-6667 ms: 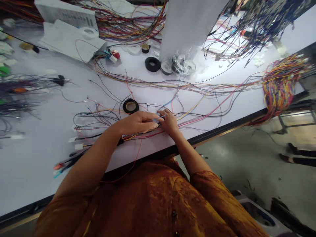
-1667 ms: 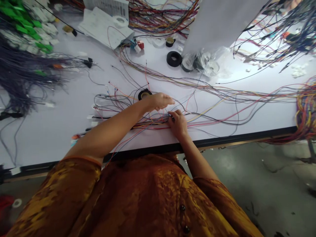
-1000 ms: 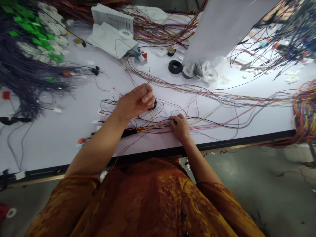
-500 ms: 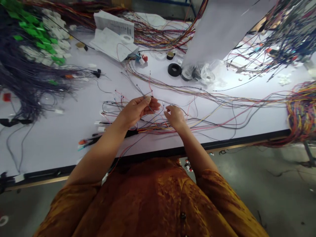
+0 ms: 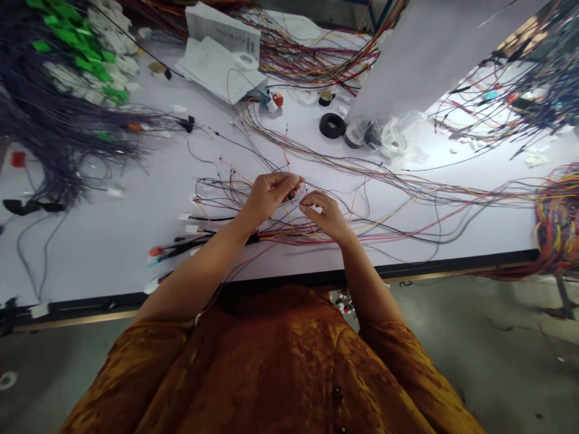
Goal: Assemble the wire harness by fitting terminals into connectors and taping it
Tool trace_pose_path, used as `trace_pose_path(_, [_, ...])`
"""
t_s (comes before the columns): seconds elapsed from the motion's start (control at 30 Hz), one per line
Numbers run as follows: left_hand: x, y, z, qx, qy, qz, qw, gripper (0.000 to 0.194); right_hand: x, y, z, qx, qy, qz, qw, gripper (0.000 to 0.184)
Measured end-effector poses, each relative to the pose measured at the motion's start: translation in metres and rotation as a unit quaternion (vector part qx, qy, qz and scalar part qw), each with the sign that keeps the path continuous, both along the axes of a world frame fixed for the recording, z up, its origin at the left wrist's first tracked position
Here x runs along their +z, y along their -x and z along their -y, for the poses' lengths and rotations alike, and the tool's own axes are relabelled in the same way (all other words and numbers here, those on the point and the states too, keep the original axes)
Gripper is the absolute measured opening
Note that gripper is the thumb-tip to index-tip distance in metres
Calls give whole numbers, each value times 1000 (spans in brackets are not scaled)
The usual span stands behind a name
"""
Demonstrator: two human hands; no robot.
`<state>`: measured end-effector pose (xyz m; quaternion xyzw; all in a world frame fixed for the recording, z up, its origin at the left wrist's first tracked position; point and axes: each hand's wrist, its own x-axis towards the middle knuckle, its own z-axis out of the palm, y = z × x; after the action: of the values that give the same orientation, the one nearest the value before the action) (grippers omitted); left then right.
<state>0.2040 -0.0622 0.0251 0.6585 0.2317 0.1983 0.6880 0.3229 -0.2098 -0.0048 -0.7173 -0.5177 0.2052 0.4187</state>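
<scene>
"Work surface?"

"Your white, black-edged bench (image 5: pixel 113 241) carries a multicoloured bundle of thin wires (image 5: pixel 283 234) near its front edge, passing under your forearms."

"State of the hands?"

"Your left hand (image 5: pixel 297 180) and right hand (image 5: pixel 301 205) are close together, fingertips drawn in; whether either grips a wire cannot be told."

"Surroundings?"

"Beyond your hands: a black ring-shaped tape roll (image 5: pixel 332 134), white printed papers (image 5: pixel 215 69). Past the bench: grey floor (image 5: pixel 452 325)."

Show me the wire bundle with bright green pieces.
The dark purple bundle, well left of the left hand. The reddish bundle behind, the multicoloured one at right and the bluish one upper right show no bright green.
</scene>
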Motion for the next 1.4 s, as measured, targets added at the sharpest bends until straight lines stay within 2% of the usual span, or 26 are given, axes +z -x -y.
trace_pose_path(0.1, [0,3,-3,11,-18,-2,1000,40,-1,1,-10,-46,-18,6,999,12])
trace_pose_path(0.2, [-2,14,-8,11,-51,-16,998,33,2,1,-35,-63,12,19,998,17])
trace_pose_path(0.3, [-7,29,-11,15,-62,-40,997,32,9,1,-65,-22,113,59,992,20])
trace_pose_path(0.37, [-12,40,-10,23,-44,-53,997,34,13,3,-82,12,198,92,976,16])
trace_pose_path(0.43, [-18,50,-8,29,-19,-64,997,35,14,5,-94,43,246,115,961,12])
trace_pose_path(0.5, [-24,59,-4,30,2,-73,997,35,13,7,-99,61,230,105,966,6])
trace_pose_path(0.6, [-30,65,1,35,40,-80,995,34,6,13,-94,-11,88,23,996,19])
trace_pose_path(0.67, [-31,64,1,42,79,-70,994,36,1,20,-82,-61,6,-29,998,28])
trace_pose_path(0.7, [-30,63,0,43,105,-55,992,37,-1,24,-74,-58,-12,-40,997,30])
trace_pose_path(0.8, [-26,54,-6,34,189,8,981,41,-3,35,-50,1,9,-30,999,30])
trace_pose_path(0.87, [-22,49,-11,45,207,41,976,43,-1,38,-38,15,34,-19,999,29])
trace_pose_path(0.97, [-15,46,-15,69,138,56,986,41,14,34,-36,-6,15,-43,999,22])
trace_pose_path(1.07, [-10,49,-12,60,-5,32,998,35,39,29,-53,-15,-44,-114,992,20])
trace_pose_path(1.17, [-6,50,-6,36,-124,9,992,29,64,35,-86,56,-11,-157,986,18])
trace_pose_path(1.3, [6,57,-7,25,-150,-18,988,29,79,59,-133,159,34,-170,972,8])
trace_pose_path(1.4, [21,91,-23,-10,-147,-15,989,17,78,72,-151,159,0,-211,964,10])
